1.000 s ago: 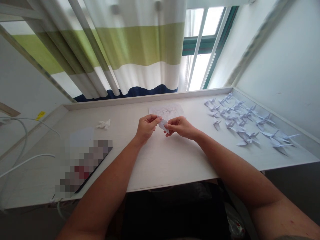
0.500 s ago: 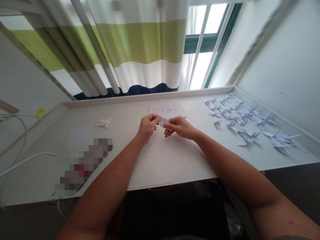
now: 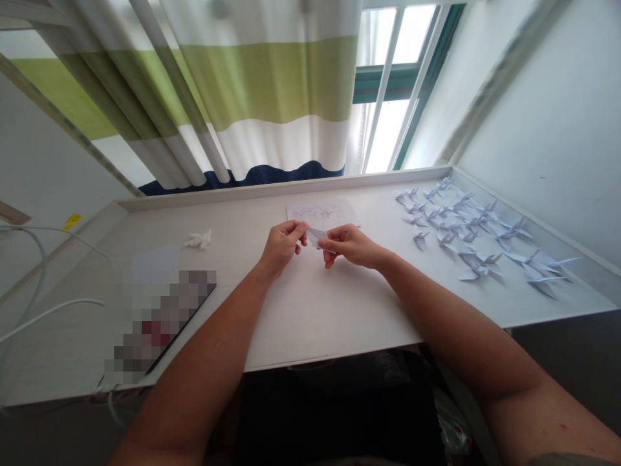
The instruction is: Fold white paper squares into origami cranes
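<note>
A small folded piece of white paper (image 3: 316,235) is held between my two hands, a little above the white table (image 3: 310,317). My left hand (image 3: 284,244) pinches its left corner between thumb and forefinger. On the other side, my right hand (image 3: 350,246) grips the lower right part, thumb on top. Just behind the hands lies a sheet with printed marks (image 3: 323,210). Several folded paper cranes (image 3: 478,262) stand grouped on the right side of the table.
A crumpled white tissue (image 3: 198,240) and a blank paper sheet (image 3: 156,260) lie on the left. Nearer me is a pixelated, dark-edged object (image 3: 165,323). White cables (image 3: 53,317) run along the left edge. A raised rim (image 3: 286,188) borders the table's back, below a striped curtain (image 3: 272,84).
My left hand has shifted slightly left along the paper, and more of the folded piece shows between the hands. The whole view has moved a little.
</note>
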`<state>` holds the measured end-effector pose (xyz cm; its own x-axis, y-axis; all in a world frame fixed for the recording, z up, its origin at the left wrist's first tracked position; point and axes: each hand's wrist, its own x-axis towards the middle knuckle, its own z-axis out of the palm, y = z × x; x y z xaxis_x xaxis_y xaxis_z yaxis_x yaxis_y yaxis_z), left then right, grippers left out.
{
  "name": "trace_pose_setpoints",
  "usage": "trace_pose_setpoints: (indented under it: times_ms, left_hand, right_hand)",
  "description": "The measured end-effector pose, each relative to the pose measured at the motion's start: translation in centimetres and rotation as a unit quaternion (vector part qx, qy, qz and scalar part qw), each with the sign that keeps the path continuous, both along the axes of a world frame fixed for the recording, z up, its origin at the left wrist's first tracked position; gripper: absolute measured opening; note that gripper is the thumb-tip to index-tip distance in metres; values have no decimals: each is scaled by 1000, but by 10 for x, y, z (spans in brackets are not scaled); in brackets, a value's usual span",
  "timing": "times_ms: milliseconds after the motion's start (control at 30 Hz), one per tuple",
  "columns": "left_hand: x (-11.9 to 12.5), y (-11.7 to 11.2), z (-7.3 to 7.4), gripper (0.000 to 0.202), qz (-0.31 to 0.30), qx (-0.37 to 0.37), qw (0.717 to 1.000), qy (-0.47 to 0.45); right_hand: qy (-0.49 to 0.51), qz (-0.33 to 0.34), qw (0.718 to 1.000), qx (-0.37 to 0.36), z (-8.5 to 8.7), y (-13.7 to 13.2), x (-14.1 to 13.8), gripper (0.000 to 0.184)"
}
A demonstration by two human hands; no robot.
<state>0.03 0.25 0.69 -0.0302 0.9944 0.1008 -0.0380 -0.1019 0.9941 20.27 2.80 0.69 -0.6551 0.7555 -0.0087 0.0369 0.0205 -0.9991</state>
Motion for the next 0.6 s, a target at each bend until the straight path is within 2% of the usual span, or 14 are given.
trace_pose_setpoints:
  times_ms: [167,333,600]
  left_hand:
    - [-7,2,4,33,7,-42,999,-22]
    - [-12,5,6,60,42,-19,999,-18]
    - [-8,3,0,57,-24,10,1000,16]
  right_hand:
    - [-11,8,1000,11,0,1,2,56]
    - [-15,12,1000,10,1,2,3,55]
    - [-22,28,999,17,3,1,4,54]
